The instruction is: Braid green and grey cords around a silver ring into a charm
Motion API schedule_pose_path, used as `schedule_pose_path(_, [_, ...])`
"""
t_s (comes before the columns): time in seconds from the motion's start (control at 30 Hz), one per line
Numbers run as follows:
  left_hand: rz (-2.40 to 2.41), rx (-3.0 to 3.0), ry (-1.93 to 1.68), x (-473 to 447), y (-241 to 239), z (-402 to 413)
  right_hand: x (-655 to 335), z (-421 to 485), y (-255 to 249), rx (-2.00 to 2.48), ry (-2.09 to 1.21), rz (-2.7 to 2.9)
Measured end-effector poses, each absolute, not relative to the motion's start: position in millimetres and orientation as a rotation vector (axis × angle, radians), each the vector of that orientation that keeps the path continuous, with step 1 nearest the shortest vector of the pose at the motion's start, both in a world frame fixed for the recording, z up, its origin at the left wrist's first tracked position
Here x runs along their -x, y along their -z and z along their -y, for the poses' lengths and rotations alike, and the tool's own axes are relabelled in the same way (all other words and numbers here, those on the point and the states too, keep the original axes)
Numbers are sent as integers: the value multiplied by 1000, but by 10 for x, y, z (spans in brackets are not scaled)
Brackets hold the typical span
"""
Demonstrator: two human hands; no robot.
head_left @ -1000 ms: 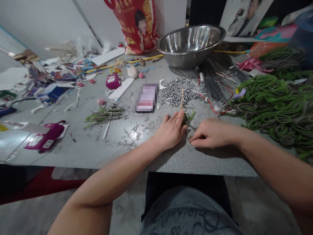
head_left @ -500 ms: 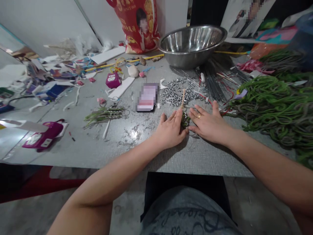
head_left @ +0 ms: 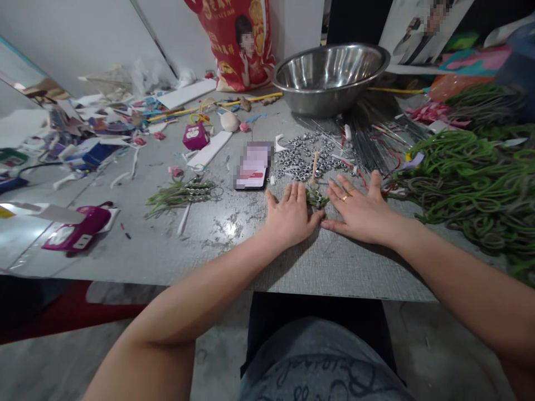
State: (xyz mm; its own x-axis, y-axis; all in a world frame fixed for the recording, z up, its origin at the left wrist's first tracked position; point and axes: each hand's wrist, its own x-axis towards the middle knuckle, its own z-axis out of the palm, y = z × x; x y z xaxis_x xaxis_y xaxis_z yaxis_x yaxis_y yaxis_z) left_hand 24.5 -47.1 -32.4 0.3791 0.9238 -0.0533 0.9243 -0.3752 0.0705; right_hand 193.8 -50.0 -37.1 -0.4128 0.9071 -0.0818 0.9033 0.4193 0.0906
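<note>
My left hand (head_left: 290, 214) lies palm down on the grey table, its fingers stretched out and pointing away from me. Beside it my right hand (head_left: 359, 209), with a gold ring, is also flat with the fingers spread. The two thumbs nearly meet. In the gap between the hands a small green cord piece with silver beads (head_left: 316, 199) shows; the palms hide part of it. Just beyond it a thin wooden stick (head_left: 314, 167) stands out over a spread of loose silver beads (head_left: 298, 157).
A phone (head_left: 253, 166) lies left of the beads, and a finished-looking bundle of green cords (head_left: 184, 194) farther left. Behind stands a steel bowl (head_left: 330, 103). Green and grey cords (head_left: 463, 189) are heaped at right. Purple devices (head_left: 77, 228) and scraps cover the left.
My left fingers have drawn back and spread flatter, moving slightly left of the green cord piece. My right fingers have spread a little wider.
</note>
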Motion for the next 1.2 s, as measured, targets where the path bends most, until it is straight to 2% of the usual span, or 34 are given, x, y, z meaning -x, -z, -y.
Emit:
schedule_pose_path(0.37, [-1661,-2586,284,-100,214,483,-2013,507,333,-1817,-250,-2278])
schedule_pose_path(0.6, [-1598,-2629,420,4,139,548,-2097,466,308,-1834,-168,-2119])
schedule_pose_path(0.83, [-1611,-2733,43,16,159,496,-2113,400,290,-1728,-238,-2600])
schedule_pose_path(0.97, [-1534,-2760,-191,24,223,371,-2047,362,296,-1581,-143,-2904])
schedule_pose_path(1.2, [-1397,-2808,-252,9,363,240,-1921,382,337,-1549,-142,-2919])
